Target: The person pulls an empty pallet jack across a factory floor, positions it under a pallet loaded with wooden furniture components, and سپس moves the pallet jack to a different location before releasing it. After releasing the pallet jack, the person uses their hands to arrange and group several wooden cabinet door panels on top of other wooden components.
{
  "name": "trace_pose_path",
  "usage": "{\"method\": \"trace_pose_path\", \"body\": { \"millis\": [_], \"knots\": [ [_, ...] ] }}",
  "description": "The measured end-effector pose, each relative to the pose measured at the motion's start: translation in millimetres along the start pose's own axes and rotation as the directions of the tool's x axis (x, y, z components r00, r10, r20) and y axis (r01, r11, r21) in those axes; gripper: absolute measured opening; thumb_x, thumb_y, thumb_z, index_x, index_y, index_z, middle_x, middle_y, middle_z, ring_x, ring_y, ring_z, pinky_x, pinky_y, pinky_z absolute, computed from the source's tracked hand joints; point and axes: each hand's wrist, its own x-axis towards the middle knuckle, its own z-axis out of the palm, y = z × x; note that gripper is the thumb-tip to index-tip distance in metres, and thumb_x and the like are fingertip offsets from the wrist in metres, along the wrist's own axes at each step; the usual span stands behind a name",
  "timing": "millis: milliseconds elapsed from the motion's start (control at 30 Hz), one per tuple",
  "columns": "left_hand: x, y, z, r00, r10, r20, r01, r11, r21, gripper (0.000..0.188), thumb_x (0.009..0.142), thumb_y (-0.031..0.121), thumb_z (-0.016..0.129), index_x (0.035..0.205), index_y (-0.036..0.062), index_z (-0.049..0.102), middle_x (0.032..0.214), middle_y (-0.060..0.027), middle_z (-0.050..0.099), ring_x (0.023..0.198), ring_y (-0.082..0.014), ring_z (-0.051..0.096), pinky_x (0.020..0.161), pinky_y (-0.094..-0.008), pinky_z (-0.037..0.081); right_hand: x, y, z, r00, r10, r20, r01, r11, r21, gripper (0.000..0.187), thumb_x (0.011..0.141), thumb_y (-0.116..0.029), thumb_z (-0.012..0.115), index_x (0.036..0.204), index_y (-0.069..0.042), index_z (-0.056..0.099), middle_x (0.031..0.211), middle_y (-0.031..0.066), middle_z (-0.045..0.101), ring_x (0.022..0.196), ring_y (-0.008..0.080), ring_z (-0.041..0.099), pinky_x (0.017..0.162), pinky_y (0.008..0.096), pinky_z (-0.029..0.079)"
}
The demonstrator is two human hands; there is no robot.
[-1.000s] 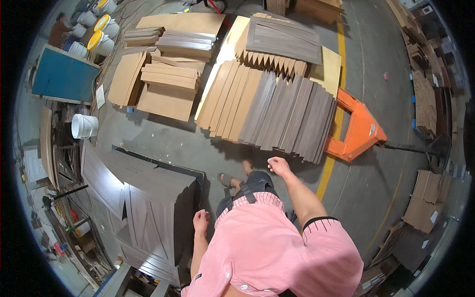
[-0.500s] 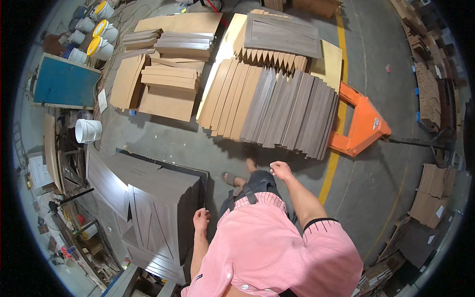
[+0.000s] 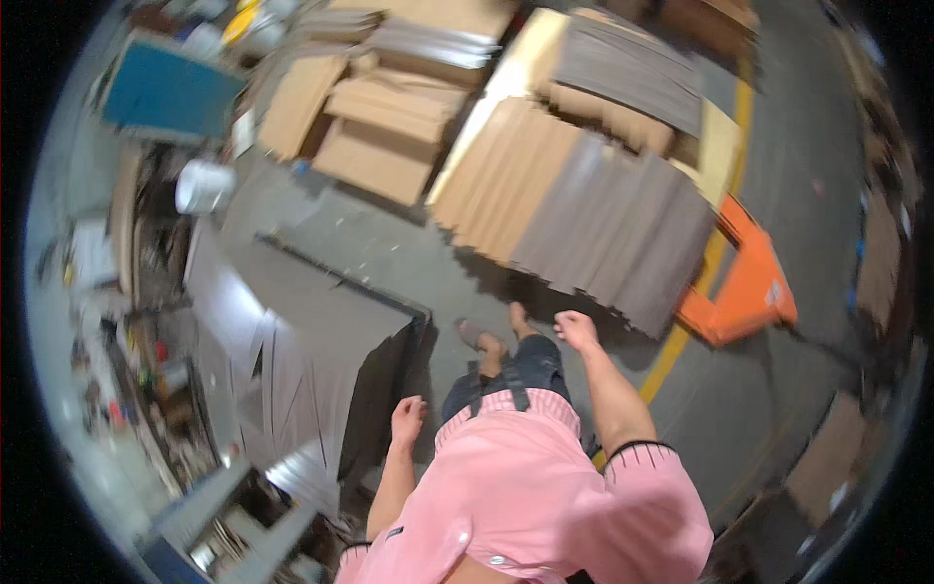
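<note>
From afar, I see my left hand point(image 3: 409, 420) and right hand point(image 3: 576, 331) loosely closed, apparently empty; the grey panels point(image 3: 623, 234) ahead, beside the orange pallet jack point(image 3: 764, 307), look stiff, probably weighty, best gripped by opposite edges.

Head view: left unit of two side-by-side fisheye cameras, head-worn. Position: at head height. Facing: steeply down and forward, upright. Near: shirt point(image 3: 555, 477), filling the lower centre. Mid-range: left hand point(image 3: 409, 419), right hand point(image 3: 576, 330), floor point(image 3: 362, 232). Farther: panels point(image 3: 613, 234), upper centre; pallet jack point(image 3: 754, 282), right. Field: very wide, round, dark-cornered, straight edges bowing toward rim.
</note>
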Motion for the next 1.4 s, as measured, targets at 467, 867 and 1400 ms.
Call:
{"method": "trace_pose_path", "body": {
  "millis": [467, 867, 1400],
  "knots": [
    [-7, -21, 15, 0.983, 0.165, -0.082, -0.177, 0.969, -0.171, 0.026, 0.092, 0.027, 0.061, 0.105, 0.0048, 0.066, 0.086, -0.0043, 0.068, 0.079, -0.0124, 0.063, 0.072, -0.0288, 0.05, 8, -53, -5, 0.997, 0.025, 0.071, -0.016, 0.993, -0.114, 0.021, 0.094, -0.03, 0.059, 0.099, -0.01, 0.062, 0.076, 0.0014, 0.063, 0.058, 0.01, 0.057, 0.045, 0.0227, 0.038],
    [23, -104, -12, 0.994, 0.008, -0.106, -0.042, 0.947, -0.319, 0.022, 0.092, 0.022, 0.063, 0.103, 0.0039, 0.066, 0.088, -0.0041, 0.069, 0.077, -0.0124, 0.064, 0.07, -0.0299, 0.052, -28, -91, 56, 0.992, -0.097, 0.079, 0.111, 0.973, -0.202, 0.026, 0.096, -0.029, 0.059, 0.105, -0.006, 0.066, 0.077, 0.0036, 0.064, 0.059, 0.0098, 0.056, 0.048, 0.0233, 0.04],
    [78, -64, -95, 0.996, -0.028, 0.08, 0.036, 0.993, -0.111, 0.017, 0.095, 0.022, 0.059, 0.1, 0.0061, 0.065, 0.086, -0.002, 0.067, 0.072, -0.0112, 0.061, 0.059, -0.0248, 0.046, -49, -13, 67, 0.946, -0.064, -0.317, -0.053, 0.937, -0.346, 0.022, 0.083, -0.03, 0.065, 0.095, -0.013, 0.075, 0.094, 0.0051, 0.075, 0.082, 0.0179, 0.071, 0.078, 0.0326, 0.055]
  ]
}}
